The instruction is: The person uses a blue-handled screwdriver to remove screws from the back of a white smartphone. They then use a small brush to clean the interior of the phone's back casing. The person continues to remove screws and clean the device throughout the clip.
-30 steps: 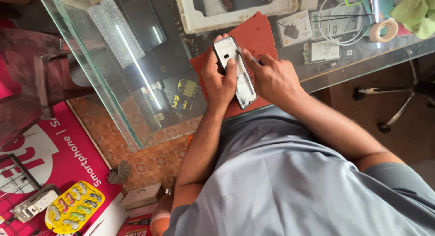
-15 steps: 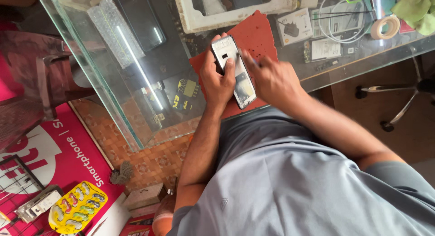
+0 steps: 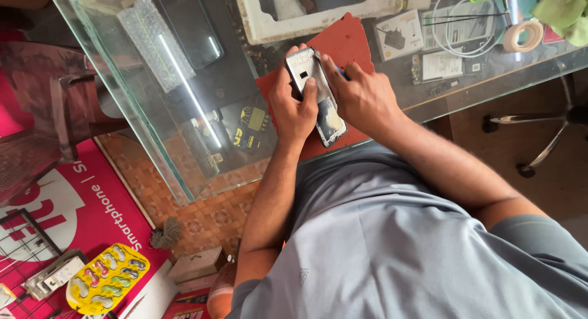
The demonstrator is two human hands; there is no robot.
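Note:
An opened smartphone (image 3: pixel 331 120) with its bare silver inner frame showing lies over a red mat (image 3: pixel 349 40) on the glass table (image 3: pixel 153 129). My left hand (image 3: pixel 293 108) grips the phone's left edge, thumb laid across its middle. My right hand (image 3: pixel 361 98) presses against the phone's right edge and pinches a small blue tool (image 3: pixel 342 73), mostly hidden by the fingers.
A white foam tray (image 3: pixel 318 16) sits behind the mat. Small boxes, white cables (image 3: pixel 465 25), a tape roll (image 3: pixel 522 35) and a green cloth (image 3: pixel 566 10) lie at the right. A dark phone (image 3: pixel 187 25) rests under the glass. A chair base (image 3: pixel 545 135) stands on the floor.
Both hands and the phone have stayed over the red mat with only slight shifts; my left thumb has slid a little along the phone's middle.

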